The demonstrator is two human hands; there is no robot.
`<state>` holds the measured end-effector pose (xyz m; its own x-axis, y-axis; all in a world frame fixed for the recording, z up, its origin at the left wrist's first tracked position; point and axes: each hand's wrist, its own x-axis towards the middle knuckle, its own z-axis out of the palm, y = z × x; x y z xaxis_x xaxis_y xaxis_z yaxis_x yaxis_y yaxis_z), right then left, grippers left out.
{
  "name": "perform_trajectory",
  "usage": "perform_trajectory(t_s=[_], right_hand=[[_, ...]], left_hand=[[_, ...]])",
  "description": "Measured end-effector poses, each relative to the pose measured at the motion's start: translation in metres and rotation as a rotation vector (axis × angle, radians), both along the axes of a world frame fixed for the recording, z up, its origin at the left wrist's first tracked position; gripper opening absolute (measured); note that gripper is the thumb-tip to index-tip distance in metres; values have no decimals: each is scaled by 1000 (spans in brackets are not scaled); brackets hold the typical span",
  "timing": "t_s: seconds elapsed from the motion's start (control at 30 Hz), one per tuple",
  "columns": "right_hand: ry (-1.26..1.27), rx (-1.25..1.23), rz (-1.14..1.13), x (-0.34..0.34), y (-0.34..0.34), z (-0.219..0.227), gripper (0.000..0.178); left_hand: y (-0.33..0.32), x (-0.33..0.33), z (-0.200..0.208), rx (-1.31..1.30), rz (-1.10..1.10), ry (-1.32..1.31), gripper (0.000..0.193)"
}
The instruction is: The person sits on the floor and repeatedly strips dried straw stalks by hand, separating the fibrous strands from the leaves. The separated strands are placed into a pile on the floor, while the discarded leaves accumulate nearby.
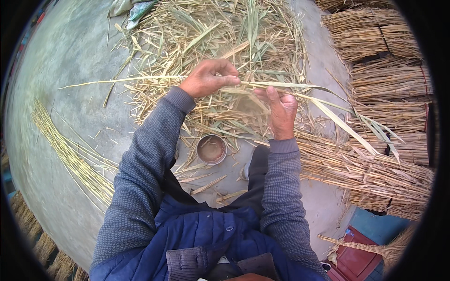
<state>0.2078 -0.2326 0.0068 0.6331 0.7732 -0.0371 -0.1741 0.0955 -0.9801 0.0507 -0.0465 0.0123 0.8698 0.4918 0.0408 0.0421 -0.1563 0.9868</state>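
A long, thin reed stalk (pixel 248 84) stretches crosswise in front of me, its pale tip out to the left and its long leaves (pixel 335 112) trailing to the right. My left hand (pixel 208 78) is closed around the stalk, thumb and fingers pressed together. A short way to the right, my right hand (pixel 281 112) pinches the leafy part between thumb and fingers. Below both hands lies a broad heap of leaf strips and husks (pixel 187 37), green and straw-coloured.
A round metal bowl (pixel 225 150) stands on the concrete floor (pixel 61 61) between my feet. Slender peeled stalks (pixel 75 159) lie at left. Unpeeled reeds (pixel 356 164) lie at right beside stacked, tied bundles (pixel 386 77). A broom (pixel 396 248) rests over a dark red object (pixel 358 262) at lower right.
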Motion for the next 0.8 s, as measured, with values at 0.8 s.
perform_trajectory(t_s=[0.8], right_hand=[[102,160,-37,17,-5,-1,22]], left_hand=[[27,-23,-21,-52,65,116,16]])
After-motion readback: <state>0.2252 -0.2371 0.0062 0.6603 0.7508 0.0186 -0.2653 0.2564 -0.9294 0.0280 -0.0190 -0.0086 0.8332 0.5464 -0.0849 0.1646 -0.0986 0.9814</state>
